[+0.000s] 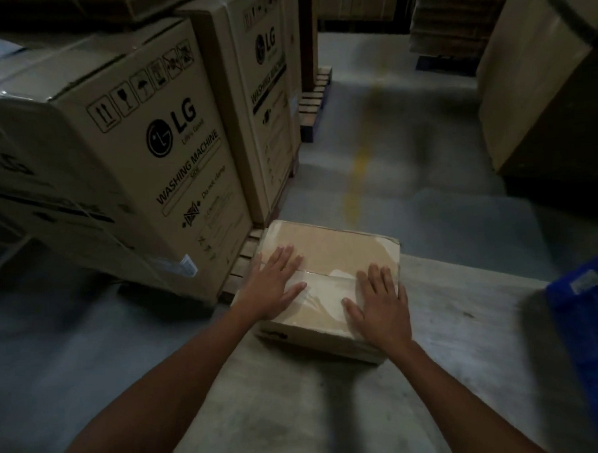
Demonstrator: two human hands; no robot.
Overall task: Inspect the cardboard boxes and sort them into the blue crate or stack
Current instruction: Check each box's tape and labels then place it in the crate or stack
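A small taped cardboard box point(329, 249) lies on the concrete floor in front of me, its flaps closed with clear tape. My left hand point(276, 282) rests flat on the left half of its top, fingers spread. On the right half, near the box's right edge, my right hand point(379, 301) also lies flat with fingers apart. Neither hand grips anything. A blue crate point(589, 309) shows at the right edge, partly cut off by the frame.
Large washing machine cartons point(143, 147) stand on wooden pallets point(313, 106) to the left and behind the small box. Another big carton point(541, 89) stands at the right. A concrete aisle with a faded yellow line point(357, 176) runs ahead between them.
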